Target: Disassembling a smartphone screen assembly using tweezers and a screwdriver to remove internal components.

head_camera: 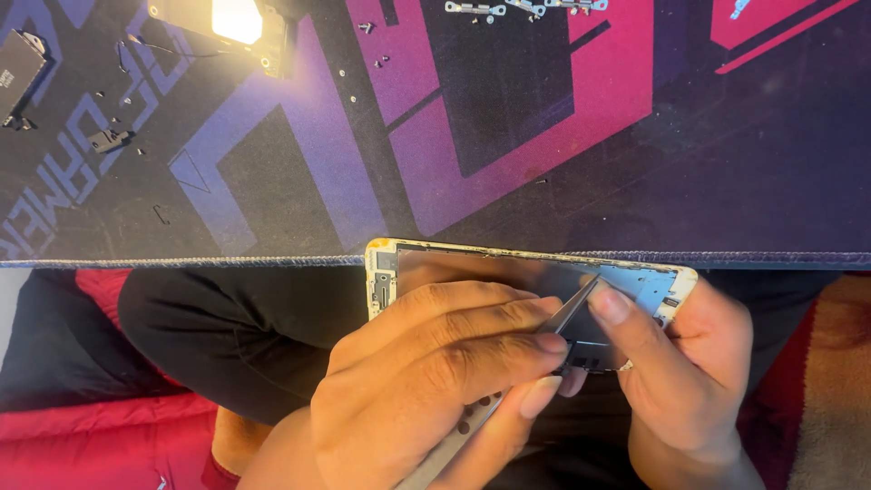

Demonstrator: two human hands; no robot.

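An opened phone frame (435,268), white-edged with a shiny metal inner plate, lies across my lap just below the desk mat's front edge. My left hand (426,372) grips metal tweezers (570,313) whose tips reach up toward the frame's right end. My right hand (689,363) cradles that right end from below, its thumb pressing on the plate beside the tweezer tips. My hands cover the frame's lower half.
A dark mat with purple and pink shapes (508,118) covers the desk. On it lie several tiny screws (381,62), small metal brackets (476,9) at the top, a lit phone part (231,23), a black component (18,73) and a small black piece (109,139).
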